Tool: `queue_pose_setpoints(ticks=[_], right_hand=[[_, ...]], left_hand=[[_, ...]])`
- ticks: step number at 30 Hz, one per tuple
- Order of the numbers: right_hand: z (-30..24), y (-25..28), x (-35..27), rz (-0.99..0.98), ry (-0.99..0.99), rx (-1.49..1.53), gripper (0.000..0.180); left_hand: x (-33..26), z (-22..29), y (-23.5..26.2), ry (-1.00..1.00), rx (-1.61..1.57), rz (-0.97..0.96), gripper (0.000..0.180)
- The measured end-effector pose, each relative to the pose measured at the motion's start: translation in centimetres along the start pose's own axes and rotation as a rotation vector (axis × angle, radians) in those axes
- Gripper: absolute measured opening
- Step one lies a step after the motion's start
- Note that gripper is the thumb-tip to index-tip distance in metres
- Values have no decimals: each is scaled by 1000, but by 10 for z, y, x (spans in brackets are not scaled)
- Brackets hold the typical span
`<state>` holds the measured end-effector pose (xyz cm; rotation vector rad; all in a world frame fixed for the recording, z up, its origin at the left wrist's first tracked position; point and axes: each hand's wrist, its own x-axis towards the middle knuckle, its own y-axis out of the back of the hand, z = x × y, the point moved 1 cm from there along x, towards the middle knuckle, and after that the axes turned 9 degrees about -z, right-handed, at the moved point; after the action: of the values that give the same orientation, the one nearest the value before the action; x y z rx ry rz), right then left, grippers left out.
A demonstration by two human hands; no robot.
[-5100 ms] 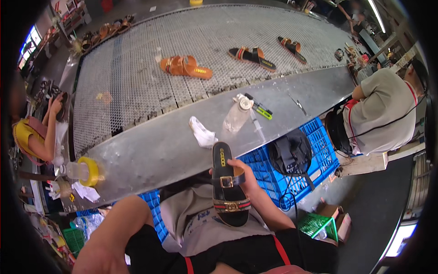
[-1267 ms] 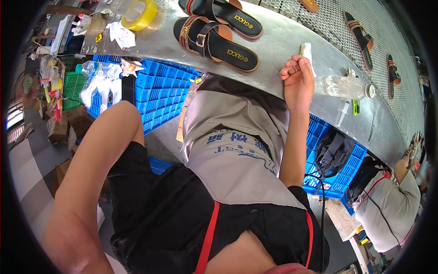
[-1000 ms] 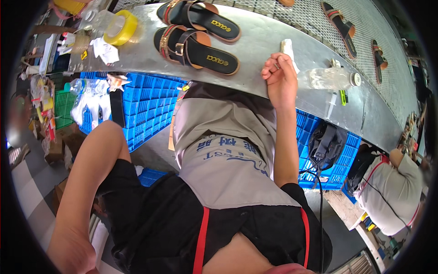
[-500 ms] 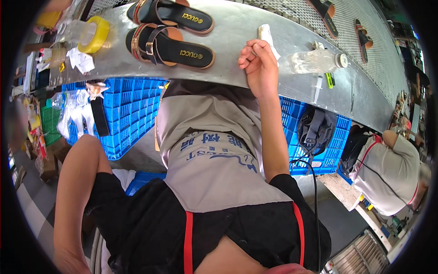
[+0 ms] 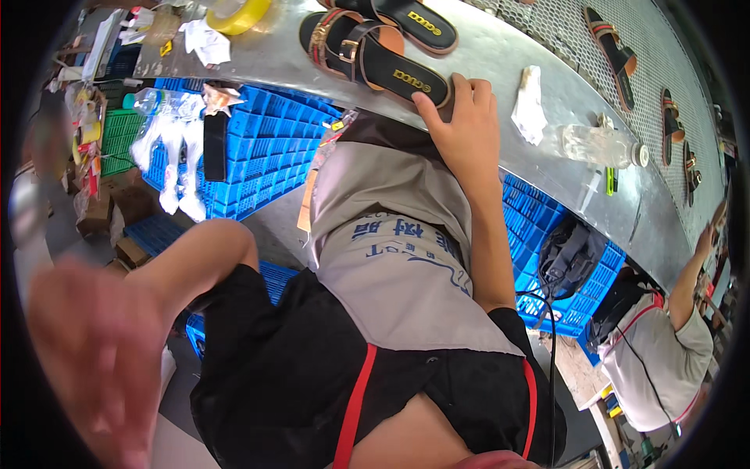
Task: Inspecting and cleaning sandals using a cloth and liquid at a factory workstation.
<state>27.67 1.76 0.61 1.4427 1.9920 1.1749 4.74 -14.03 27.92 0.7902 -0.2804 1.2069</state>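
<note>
My right hand lies on the front edge of the metal table, fingers stretched out and touching the heel of a black sandal with a gold buckle. A second black sandal lies just behind it. Just right of the hand sits a crumpled white cloth. My left hand hangs low at the left, blurred, palm spread, holding nothing. My grey shirt and black trousers fill the middle.
A yellow tape roll, a clear plastic bottle and a green pen lie on the table. Sandals rest on the mesh behind. Blue crates and a black bag sit underneath. A co-worker bends at the right.
My right hand has moved left from beside the white cloth to the heel of the near sandal and opened its fingers. My left hand has come into view at the lower left.
</note>
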Motion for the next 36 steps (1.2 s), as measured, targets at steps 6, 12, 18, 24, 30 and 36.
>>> queue_pose_setpoints(ticks=[6,12,18,24,30,36], right_hand=[[12,-14,6,0,-33,200,47],[-1,-6,0,-91,-140,866,35],[-34,68,-26,307,239,1015,34],[-48,128,-46,-132,-76,1299,24],[2,62,-74,-223,-458,1298,21],[32,22,-120,-262,-718,1441,29]], left_hand=[[-57,-125,-40,218,-18,482,42],[-92,-176,-78,640,-3,645,31],[-72,-159,-94,292,417,355,15],[-47,-140,-156,275,-361,-67,36],[-76,-196,-235,629,-619,220,31],[-109,-236,-273,680,-607,257,30]])
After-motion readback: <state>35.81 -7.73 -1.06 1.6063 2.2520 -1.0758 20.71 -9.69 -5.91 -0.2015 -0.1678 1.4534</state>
